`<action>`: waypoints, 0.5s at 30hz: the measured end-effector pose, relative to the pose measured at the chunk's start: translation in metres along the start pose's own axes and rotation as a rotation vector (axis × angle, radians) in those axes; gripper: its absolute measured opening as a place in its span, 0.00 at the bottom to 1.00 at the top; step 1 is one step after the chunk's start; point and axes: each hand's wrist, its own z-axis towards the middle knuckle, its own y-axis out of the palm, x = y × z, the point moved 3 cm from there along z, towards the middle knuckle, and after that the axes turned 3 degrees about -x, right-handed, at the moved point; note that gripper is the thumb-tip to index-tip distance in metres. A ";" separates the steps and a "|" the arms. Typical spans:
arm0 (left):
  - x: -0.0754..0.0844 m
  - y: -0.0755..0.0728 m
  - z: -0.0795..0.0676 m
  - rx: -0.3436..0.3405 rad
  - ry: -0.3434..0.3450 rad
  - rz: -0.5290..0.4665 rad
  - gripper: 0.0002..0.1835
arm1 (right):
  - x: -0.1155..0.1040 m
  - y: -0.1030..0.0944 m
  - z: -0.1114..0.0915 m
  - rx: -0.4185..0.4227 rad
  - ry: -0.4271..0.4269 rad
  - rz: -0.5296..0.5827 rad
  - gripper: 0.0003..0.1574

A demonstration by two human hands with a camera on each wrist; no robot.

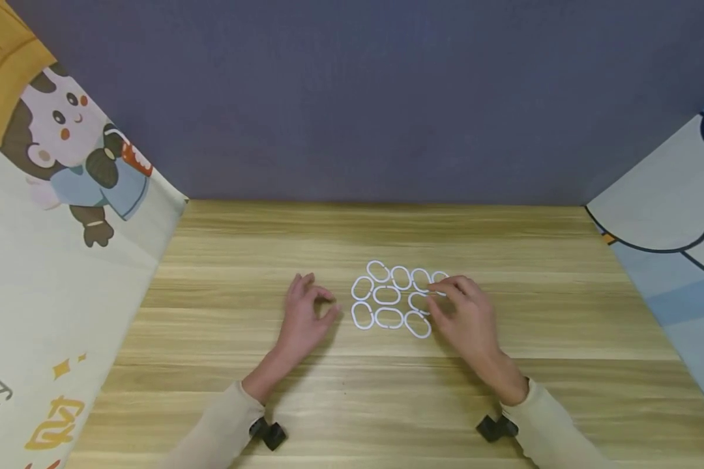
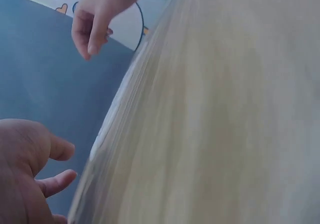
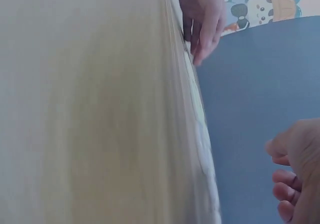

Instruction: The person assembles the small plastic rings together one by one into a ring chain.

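Observation:
Several white oval plastic links (image 1: 386, 304), some with a small gap in the loop, lie flat in rough rows on the wooden table. My right hand (image 1: 466, 319) is over their right side, thumb and index finger apart. Its fingertips are close to the right link of the middle row (image 1: 410, 301) and partly cover the last link of the far row (image 1: 440, 272). To the left of the links is my left hand (image 1: 305, 316), fingers loosely bent, holding nothing. In the right wrist view, the right hand's fingers (image 3: 286, 193) are bent, with no link visible among them.
The wooden table (image 1: 340, 404) ends at a dark blue panel (image 1: 352, 104) behind the links. Cartoon-printed panels flank it on the left (image 1: 35, 273) and right (image 1: 651, 195). Small black devices (image 1: 268, 432) sit at both wrists.

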 end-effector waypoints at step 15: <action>0.008 0.021 -0.002 -0.011 0.034 0.100 0.12 | -0.013 0.035 -0.007 -0.123 0.094 0.142 0.14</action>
